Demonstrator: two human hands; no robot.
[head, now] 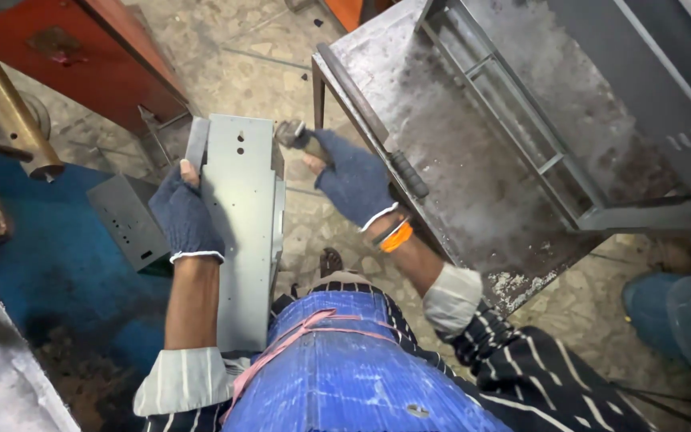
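Observation:
A long grey sheet-metal bracket (pixel 243 216) with punched holes stands on end against my lap. My left hand (pixel 185 214), in a dark blue knit glove, grips its left edge near the top. To the right of the bracket's top, my right hand (pixel 353 182), also gloved, is closed around the handle of a small hammer whose worn metal head (pixel 289 132) is close to the bracket's upper right corner. An orange band circles my right wrist. A blue apron (pixel 353 368) covers my lap.
A worn steel table (pixel 473 184) stands to the right, with a metal rod (pixel 373 112) along its edge and a grey metal frame (pixel 569 136) on top. A grey metal box (pixel 125 220) lies left on a blue surface. Red machinery is at the upper left. Another person's leg (pixel 673 316) is at the far right.

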